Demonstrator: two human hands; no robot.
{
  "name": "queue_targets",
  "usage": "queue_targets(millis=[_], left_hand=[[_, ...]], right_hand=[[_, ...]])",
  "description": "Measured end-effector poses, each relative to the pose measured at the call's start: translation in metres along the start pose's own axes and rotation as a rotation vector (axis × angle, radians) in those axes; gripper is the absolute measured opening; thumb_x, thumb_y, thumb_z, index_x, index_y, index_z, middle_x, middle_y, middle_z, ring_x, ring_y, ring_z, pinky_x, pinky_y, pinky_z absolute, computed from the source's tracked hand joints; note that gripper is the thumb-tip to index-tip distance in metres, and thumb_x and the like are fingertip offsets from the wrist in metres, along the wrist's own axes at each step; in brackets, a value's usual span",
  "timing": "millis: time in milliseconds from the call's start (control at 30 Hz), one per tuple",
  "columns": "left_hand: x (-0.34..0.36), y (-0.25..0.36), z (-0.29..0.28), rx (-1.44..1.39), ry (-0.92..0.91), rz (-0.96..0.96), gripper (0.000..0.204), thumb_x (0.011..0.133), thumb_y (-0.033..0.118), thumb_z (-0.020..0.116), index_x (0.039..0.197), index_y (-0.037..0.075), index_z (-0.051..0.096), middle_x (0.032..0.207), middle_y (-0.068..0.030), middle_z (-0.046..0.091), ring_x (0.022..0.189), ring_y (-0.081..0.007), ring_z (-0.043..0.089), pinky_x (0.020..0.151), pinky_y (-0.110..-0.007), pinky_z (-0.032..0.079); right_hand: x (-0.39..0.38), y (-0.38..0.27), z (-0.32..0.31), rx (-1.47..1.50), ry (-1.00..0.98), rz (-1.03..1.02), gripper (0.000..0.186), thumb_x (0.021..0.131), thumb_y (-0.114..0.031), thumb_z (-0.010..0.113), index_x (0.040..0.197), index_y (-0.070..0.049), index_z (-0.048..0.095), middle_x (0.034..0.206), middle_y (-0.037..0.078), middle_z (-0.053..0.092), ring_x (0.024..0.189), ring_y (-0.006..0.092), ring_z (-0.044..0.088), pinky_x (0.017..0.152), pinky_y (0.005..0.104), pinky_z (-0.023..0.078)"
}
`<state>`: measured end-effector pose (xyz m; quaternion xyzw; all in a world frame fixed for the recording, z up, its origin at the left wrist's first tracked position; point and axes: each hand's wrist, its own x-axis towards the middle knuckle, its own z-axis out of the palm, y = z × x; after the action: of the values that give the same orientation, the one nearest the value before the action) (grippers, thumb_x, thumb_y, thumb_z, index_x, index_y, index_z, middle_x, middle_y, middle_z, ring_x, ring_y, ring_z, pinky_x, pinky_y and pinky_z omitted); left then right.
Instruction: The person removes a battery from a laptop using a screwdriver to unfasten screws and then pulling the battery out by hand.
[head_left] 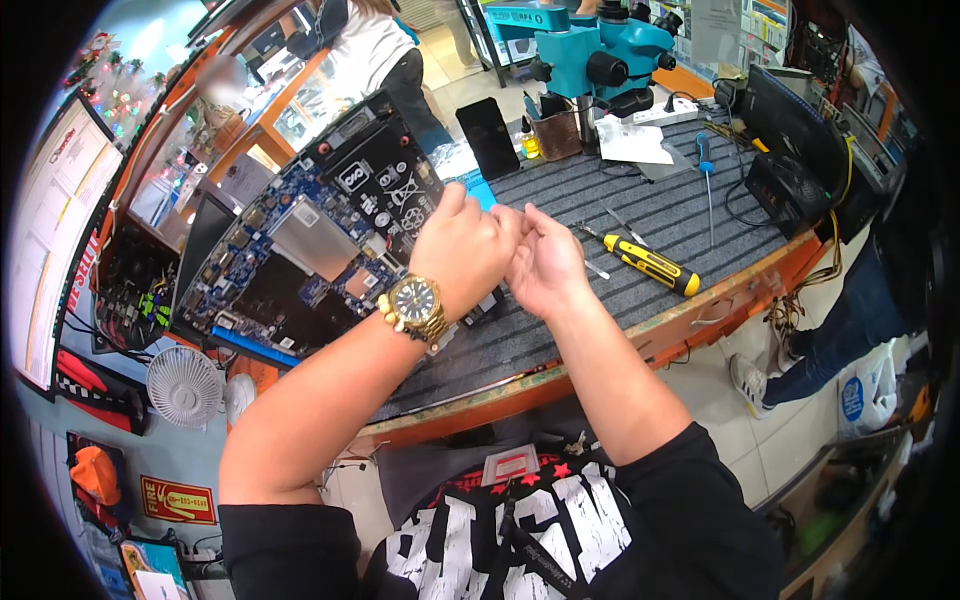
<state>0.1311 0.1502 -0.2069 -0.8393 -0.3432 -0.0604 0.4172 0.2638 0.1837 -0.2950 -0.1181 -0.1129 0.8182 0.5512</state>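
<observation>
My left hand [462, 248], with a gold watch [418, 302] and a beaded bracelet on its wrist, is closed with its fingers bent away from view. Against it rests my right hand [546, 262], palm partly turned up and fingers curled in toward the left. What they hold between them, if anything, is hidden. Just left of both hands an opened laptop base [310, 240] stands tilted, its blue circuit board and black battery [385, 185] bare. A yellow-and-black screwdriver [652, 264] lies right of my right hand, near thin metal tweezers [626, 226].
On the grey ribbed mat [640, 190] lie a blue-handled screwdriver [705, 165] and white paper [636, 143]. A teal microscope [600, 60], a black phone [488, 138] and a small yellow bottle [529, 145] stand at the back. A white fan [185, 387] is at left; another person's legs [830, 330] show at right.
</observation>
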Motion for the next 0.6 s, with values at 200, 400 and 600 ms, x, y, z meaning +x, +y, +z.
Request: queue_targets(millis=[200,400,600], left_hand=[[0.001,0.000,0.000,-0.017,-0.011,0.005,0.010,0.092,0.015,0.069,0.089,0.006,0.073,0.077,-0.0068,0.076,0.079,-0.0240,0.071,0.096,-0.042,0.050],[0.001,0.000,-0.001,-0.014,-0.054,0.019,0.013,0.094,0.015,0.068,0.084,0.007,0.073,0.078,-0.0073,0.076,0.079,-0.0242,0.071,0.096,-0.043,0.049],[0.000,-0.001,0.001,0.040,0.000,0.031,0.009,0.096,0.015,0.067,0.098,0.007,0.071,0.071,-0.0044,0.073,0.076,-0.0229,0.070,0.093,-0.041,0.050]], right_hand=[[-0.005,0.010,0.015,0.187,0.075,-0.061,0.045,0.125,-0.032,0.035,0.134,0.004,0.059,0.131,0.019,0.070,0.121,0.0292,0.072,0.110,0.0442,0.059],[-0.006,0.017,0.027,0.214,0.203,-0.107,0.048,0.125,-0.033,0.031,0.136,0.006,0.058,0.134,0.022,0.071,0.126,0.0325,0.071,0.112,0.0467,0.058],[0.004,0.015,0.016,0.252,0.183,-0.123,0.050,0.125,-0.032,0.029,0.140,0.007,0.056,0.146,0.026,0.067,0.138,0.0364,0.067,0.122,0.0501,0.052]])
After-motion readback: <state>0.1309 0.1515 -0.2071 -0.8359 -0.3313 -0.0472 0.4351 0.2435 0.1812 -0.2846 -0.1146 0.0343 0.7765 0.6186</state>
